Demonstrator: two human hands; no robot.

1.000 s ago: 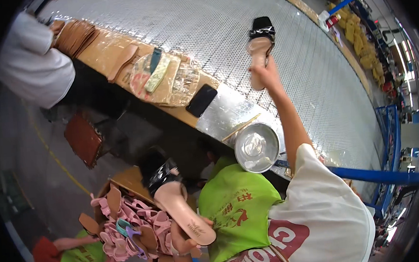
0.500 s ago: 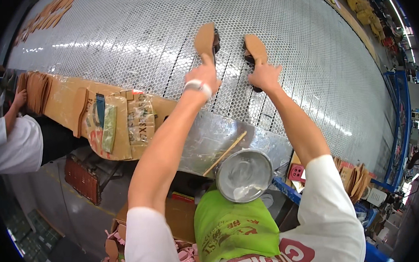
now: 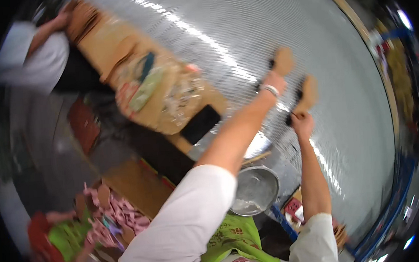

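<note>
Two shoes with tan soles facing up and dark uppers lie side by side over the grey, honeycomb-patterned table surface. My left hand is closed at the near end of the left shoe, though blur softens the fingers. Lower and to the right, my right hand grips the near end of the right shoe. Whether the shoes touch the surface is unclear. Close to my body, a round metal basin holds whitish residue, with a thin wooden stick beyond it.
Along the table's left edge runs cardboard with plastic wrapping and a black flat phone-like object. A co-worker's hand touches stacked brown pieces. At lower left, another person in a red cap is beside pink strappy shoes.
The view has swung, so the table and basin appear rotated. Both hands and shoes show farther right and lower in view. My right fingers, spread before, are now closed at the shoe.
</note>
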